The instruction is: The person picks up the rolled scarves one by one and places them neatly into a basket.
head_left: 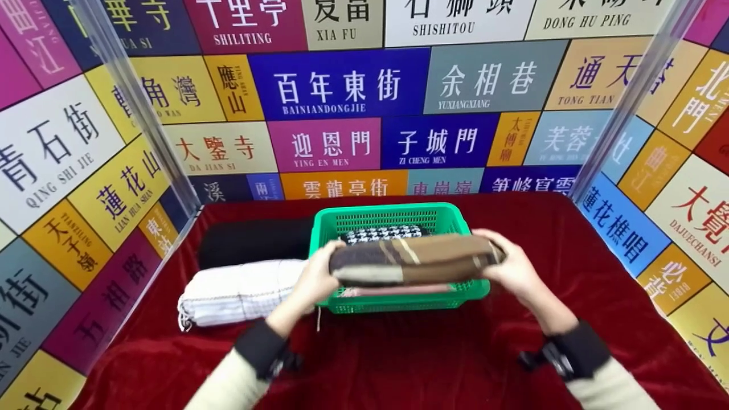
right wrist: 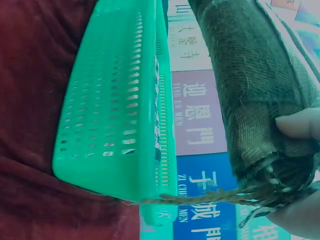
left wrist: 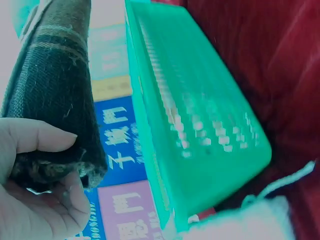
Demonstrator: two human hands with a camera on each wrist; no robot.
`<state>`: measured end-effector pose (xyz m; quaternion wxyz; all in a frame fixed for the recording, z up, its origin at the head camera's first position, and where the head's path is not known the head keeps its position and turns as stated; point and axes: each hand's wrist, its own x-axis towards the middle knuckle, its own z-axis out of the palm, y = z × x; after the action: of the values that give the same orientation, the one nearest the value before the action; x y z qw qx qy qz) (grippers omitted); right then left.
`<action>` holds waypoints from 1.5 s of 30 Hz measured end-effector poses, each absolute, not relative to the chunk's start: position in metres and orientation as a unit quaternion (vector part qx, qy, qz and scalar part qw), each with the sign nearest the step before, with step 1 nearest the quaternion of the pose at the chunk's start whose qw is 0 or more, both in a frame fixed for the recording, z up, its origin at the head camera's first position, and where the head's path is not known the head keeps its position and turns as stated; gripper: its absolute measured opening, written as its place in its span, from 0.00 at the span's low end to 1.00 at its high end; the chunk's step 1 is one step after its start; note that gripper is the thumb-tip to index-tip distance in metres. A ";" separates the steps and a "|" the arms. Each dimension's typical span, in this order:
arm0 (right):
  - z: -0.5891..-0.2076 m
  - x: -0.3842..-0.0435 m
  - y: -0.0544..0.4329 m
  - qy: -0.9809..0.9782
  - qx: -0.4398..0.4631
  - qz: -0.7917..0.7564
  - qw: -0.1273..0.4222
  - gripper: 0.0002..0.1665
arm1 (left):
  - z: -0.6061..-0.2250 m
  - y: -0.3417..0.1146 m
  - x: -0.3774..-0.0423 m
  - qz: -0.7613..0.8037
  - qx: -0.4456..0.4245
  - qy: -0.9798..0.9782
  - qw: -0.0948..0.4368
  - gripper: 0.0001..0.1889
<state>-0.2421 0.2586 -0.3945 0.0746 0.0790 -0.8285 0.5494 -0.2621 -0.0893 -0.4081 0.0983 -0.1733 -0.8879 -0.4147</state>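
Nearest the edge I'm seeing two pale sleeves [head_left: 228, 380], and beyond them both hands clamping one brown plaid roll [head_left: 421, 262] — the left hand [head_left: 319, 270] is gripping its left end, thumb and fingers about it, while the right hand [head_left: 515, 265] is pinching the right end, where a twisted fringe [right wrist: 205, 198] is dangling. The roll's long axis is running left to right, so neither hand is nearer; it is hanging above one green basket [head_left: 475, 291], apart from the rim and roughly in line with its long side. Inside, at least two cloths are showing: one houndstooth cloth [head_left: 384, 232], one pinkish strip [head_left: 404, 291] mostly hidden by the roll. To the left, two more rolls are lying on the red-draped bench [head_left: 427, 359] — a white roll [head_left: 245, 290] in front, just beside the basket, and a black roll [head_left: 259, 242] behind it. Farthest off, a wall of lettered panels [head_left: 342, 85] is standing.
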 end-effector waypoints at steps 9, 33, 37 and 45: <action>-0.387 -0.313 0.246 -0.897 0.081 0.434 0.026 0.45 | -0.406 -0.094 -0.323 -0.397 -0.073 -0.915 0.014 0.37; -0.409 -0.346 0.240 -0.969 0.200 0.108 -0.098 0.44 | -0.422 -0.079 -0.348 -0.104 -0.121 -0.982 -0.099 0.42; -0.402 -0.345 0.236 -0.966 0.205 0.104 -0.117 0.41 | -0.412 -0.079 -0.349 -0.177 -0.148 -0.962 -0.144 0.45; -0.389 -0.344 0.222 -0.938 0.296 0.146 -0.105 0.19 | -0.403 -0.068 -0.350 -0.202 -0.195 -0.953 -0.111 0.25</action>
<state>-0.3445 0.2219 -0.3892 -0.1054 0.2963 -0.9380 0.1456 -0.3498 -0.0677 -0.4030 -0.1110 -0.1948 -0.9534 -0.2018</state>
